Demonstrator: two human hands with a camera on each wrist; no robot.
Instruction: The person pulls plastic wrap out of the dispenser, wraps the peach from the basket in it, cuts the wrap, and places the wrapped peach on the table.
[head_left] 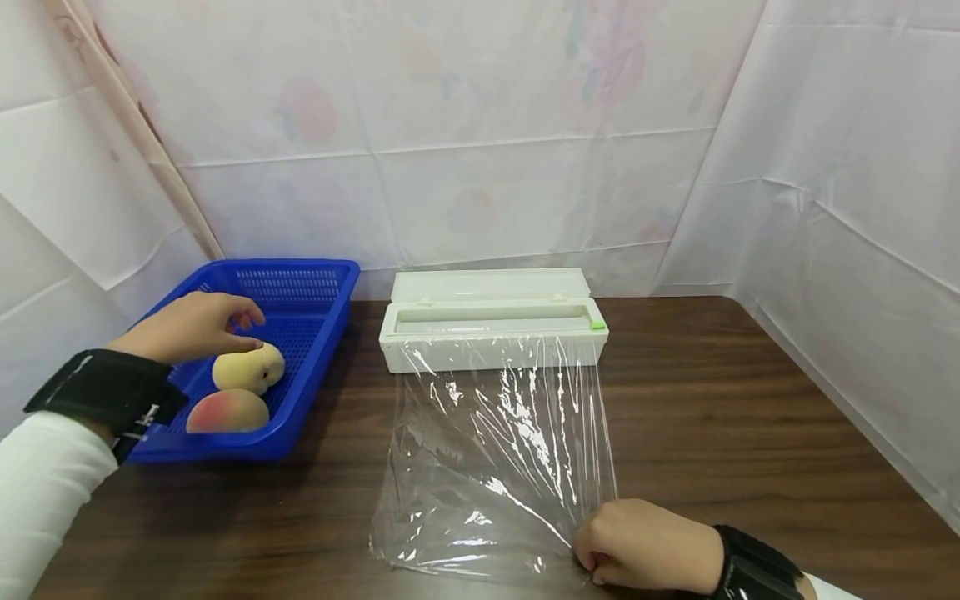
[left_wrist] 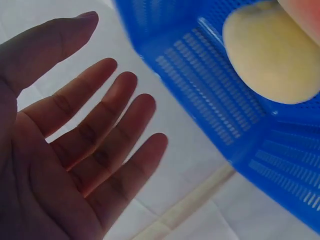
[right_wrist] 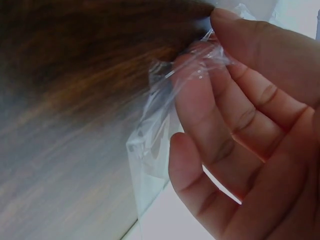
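My right hand (head_left: 648, 546) pinches the near right corner of a sheet of clear plastic wrap (head_left: 495, 467); in the right wrist view the bunched wrap (right_wrist: 200, 62) runs between thumb and fingers. The sheet stretches back over the front of a white wrap dispenser box (head_left: 495, 354), whose lid stands up. My left hand (head_left: 191, 325) is over the blue basket (head_left: 318, 383), fingers relaxed and holding nothing. Below it in the basket lie a pale yellow peach (head_left: 243, 371) and a red-tinged peach (head_left: 228, 412). In the left wrist view the yellow peach (left_wrist: 272, 55) is apart from the fingers.
The basket stands at the left on a dark wooden table (head_left: 720, 400), and the dispenser is at the back middle. A small green piece (head_left: 597, 325) is on the dispenser's right end. White curtains (head_left: 480, 142) enclose the back and both sides.
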